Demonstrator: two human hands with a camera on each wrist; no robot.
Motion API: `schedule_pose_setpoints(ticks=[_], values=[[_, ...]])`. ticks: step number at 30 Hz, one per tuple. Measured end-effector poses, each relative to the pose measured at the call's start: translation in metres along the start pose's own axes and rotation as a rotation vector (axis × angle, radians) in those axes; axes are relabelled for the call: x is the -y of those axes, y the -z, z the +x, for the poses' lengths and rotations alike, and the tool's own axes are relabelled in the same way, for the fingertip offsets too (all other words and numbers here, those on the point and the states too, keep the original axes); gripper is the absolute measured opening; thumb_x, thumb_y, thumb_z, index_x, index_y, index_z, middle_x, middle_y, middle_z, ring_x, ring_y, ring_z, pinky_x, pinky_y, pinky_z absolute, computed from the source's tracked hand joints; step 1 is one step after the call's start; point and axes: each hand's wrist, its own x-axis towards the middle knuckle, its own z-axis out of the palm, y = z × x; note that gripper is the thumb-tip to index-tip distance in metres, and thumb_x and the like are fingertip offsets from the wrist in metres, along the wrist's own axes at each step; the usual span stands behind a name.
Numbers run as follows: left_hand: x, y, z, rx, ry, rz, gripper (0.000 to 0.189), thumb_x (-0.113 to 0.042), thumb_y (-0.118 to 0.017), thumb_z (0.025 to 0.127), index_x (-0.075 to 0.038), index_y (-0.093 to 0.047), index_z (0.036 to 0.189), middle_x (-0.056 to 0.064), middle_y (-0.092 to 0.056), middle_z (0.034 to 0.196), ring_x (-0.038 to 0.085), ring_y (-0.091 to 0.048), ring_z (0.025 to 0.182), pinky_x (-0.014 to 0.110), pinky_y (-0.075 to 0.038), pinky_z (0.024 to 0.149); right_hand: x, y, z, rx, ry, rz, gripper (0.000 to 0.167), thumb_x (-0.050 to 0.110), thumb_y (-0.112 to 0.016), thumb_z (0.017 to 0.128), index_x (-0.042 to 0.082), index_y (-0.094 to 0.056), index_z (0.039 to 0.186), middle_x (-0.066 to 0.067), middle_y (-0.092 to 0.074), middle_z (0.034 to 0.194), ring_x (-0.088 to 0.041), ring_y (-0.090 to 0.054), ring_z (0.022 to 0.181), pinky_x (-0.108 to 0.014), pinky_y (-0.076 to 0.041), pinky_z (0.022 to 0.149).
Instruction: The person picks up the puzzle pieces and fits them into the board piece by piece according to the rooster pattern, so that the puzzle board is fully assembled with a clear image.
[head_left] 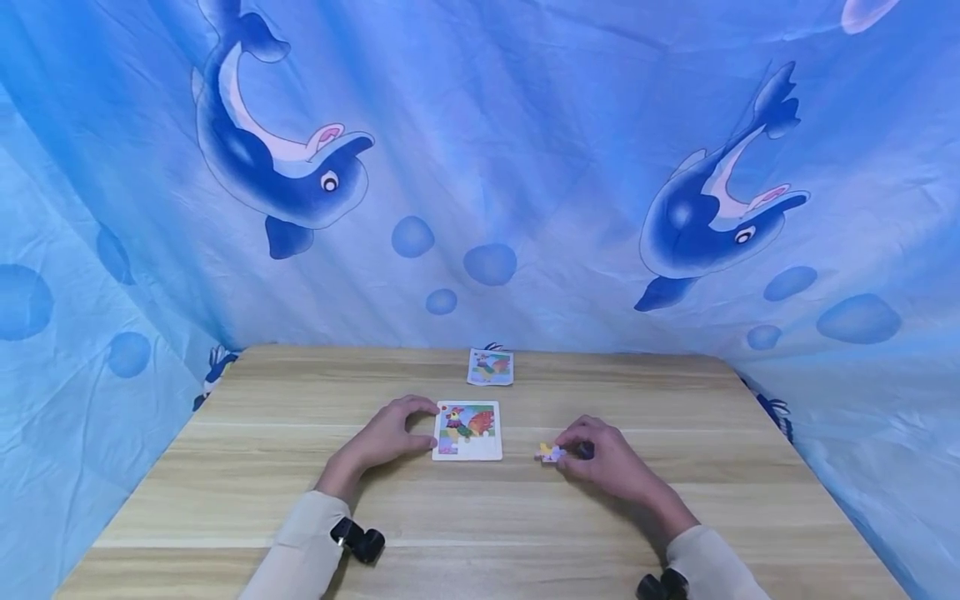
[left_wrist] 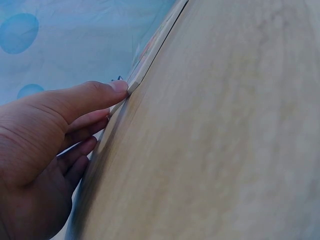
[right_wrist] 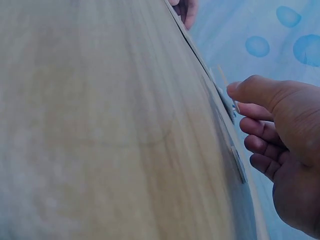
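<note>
A white-bordered jigsaw board [head_left: 480, 451] with a partly filled rooster picture lies on the table. Its lower right area is bare white. My left hand [head_left: 388, 433] rests at the board's left edge, with thumb and index finger touching it; in the left wrist view the thumb [left_wrist: 119, 86] is right at the corner. Right of the board, my right hand [head_left: 603, 454] pinches a yellow and lilac puzzle piece [head_left: 550, 453] between thumb and index finger. The right wrist view shows this thin piece [right_wrist: 222, 76] edge-on, tilted up at the fingertips.
A small rooster picture card [head_left: 491, 367] lies behind the board, near the table's back edge. A dark piece [head_left: 586, 450] shows beneath the right hand. The wooden table [head_left: 300, 392] meets a blue dolphin-print cloth [head_left: 525, 167] at back and sides.
</note>
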Motion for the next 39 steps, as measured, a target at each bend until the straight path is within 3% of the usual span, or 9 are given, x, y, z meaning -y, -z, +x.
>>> schedule_pose_setpoints(ticks=[9, 21, 39], values=[[-0.003, 0.0, -0.001, 0.0, 0.019, 0.003, 0.047, -0.022, -0.082, 0.087, -0.011, -0.067, 0.13, 0.013, -0.059, 0.145, 0.038, -0.05, 0.141, 0.058, -0.039, 0.121, 0.01, -0.008, 0.011, -0.049, 0.057, -0.014, 0.018, 0.022, -0.085, 0.084, 0.022, -0.078, 0.1, 0.006, -0.068, 0.104, -0.015, -0.063, 0.095, -0.023, -0.053, 0.078], [-0.003, -0.001, -0.001, -0.006, 0.013, -0.011, 0.046, -0.021, -0.082, 0.087, -0.01, -0.068, 0.129, 0.014, -0.059, 0.145, 0.039, -0.049, 0.142, 0.059, -0.038, 0.121, 0.037, -0.04, 0.042, -0.003, 0.038, 0.02, 0.019, 0.025, -0.084, 0.087, 0.021, -0.079, 0.104, 0.009, -0.067, 0.105, -0.01, -0.06, 0.1, -0.027, -0.054, 0.084], [-0.002, 0.0, 0.0, -0.003, -0.01, 0.002, 0.047, -0.02, -0.082, 0.087, -0.008, -0.067, 0.129, 0.014, -0.06, 0.143, 0.039, -0.051, 0.14, 0.059, -0.038, 0.121, 0.064, -0.068, 0.067, 0.084, 0.03, 0.044, 0.025, 0.028, -0.082, 0.088, 0.016, -0.079, 0.11, 0.003, -0.064, 0.1, -0.013, -0.056, 0.091, -0.023, -0.048, 0.077]])
